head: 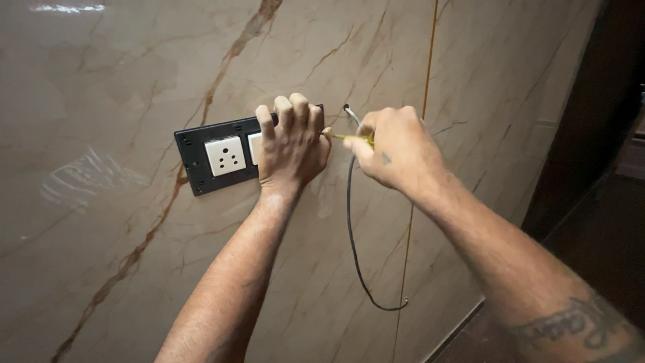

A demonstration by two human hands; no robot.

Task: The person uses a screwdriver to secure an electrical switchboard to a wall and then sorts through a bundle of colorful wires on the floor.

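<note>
- Nearest to me is the person's right forearm, bearing a dark tattoo, which reaches up from the lower right corner toward the wall.
- Higher up, the right hand [396, 151] is curled shut around a slim yellow-handled screwdriver [346, 138], of which only a short yellow length shows past the fingers; its tip points left, toward the right end of the plate.
- On the other side, the left hand [292, 144] is pressed flat against the right half of a black rectangular switch plate [195, 151], fingers bent over its top edge and gripping it, thumb at its right end.
- That plate sits on the wall, slightly tilted, its left end lower than its right.
- Set into the plate is a white square socket with round holes [224, 155]; just beside it the edge of a second white module [254, 148] shows, mostly hidden by the left hand.
- Just right of the plate, a thin black wire [351, 222] comes out of a small hole in the wall, hangs down behind the right hand and curls up at its free end.
- Behind everything is a glossy beige marble-look wall panel with brown veins [121, 81], with a thin orange seam [430, 54] running down it.
</note>
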